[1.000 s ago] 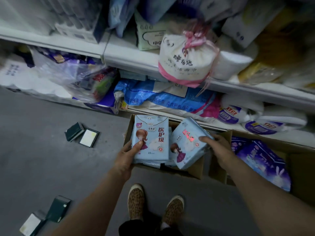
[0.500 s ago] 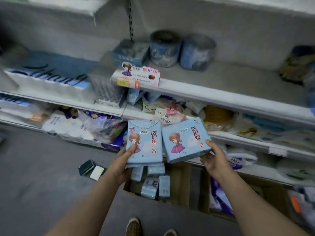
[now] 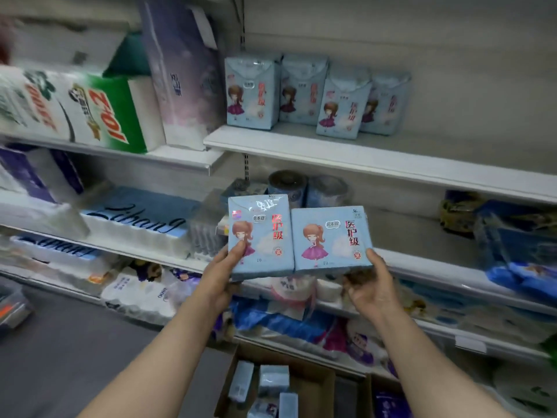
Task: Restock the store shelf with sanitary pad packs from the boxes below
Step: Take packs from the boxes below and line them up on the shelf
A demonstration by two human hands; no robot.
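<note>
My left hand (image 3: 221, 274) grips a light blue sanitary pad pack (image 3: 260, 236) by its lower left corner, thumb on the front. My right hand (image 3: 372, 286) holds a second, matching pack (image 3: 330, 238) at its lower right corner. Both packs are upright side by side in front of the middle shelf. On the upper shelf (image 3: 361, 159) stand several identical packs (image 3: 316, 98) in a row. Below, an open cardboard box (image 3: 313, 384) holds more blue packs (image 3: 272, 380).
Large tissue packs (image 3: 75, 111) fill the upper left shelf. Paper rolls (image 3: 304, 188) sit behind the held packs. The right part of the upper shelf (image 3: 482, 140) is bare. A second box with purple packs (image 3: 391, 402) stands at the right. Grey floor (image 3: 75, 342) lies left.
Both hands have lifted the two packs out of the box up to middle-shelf height, and my view has tilted upward to show the upper shelf with matching packs.
</note>
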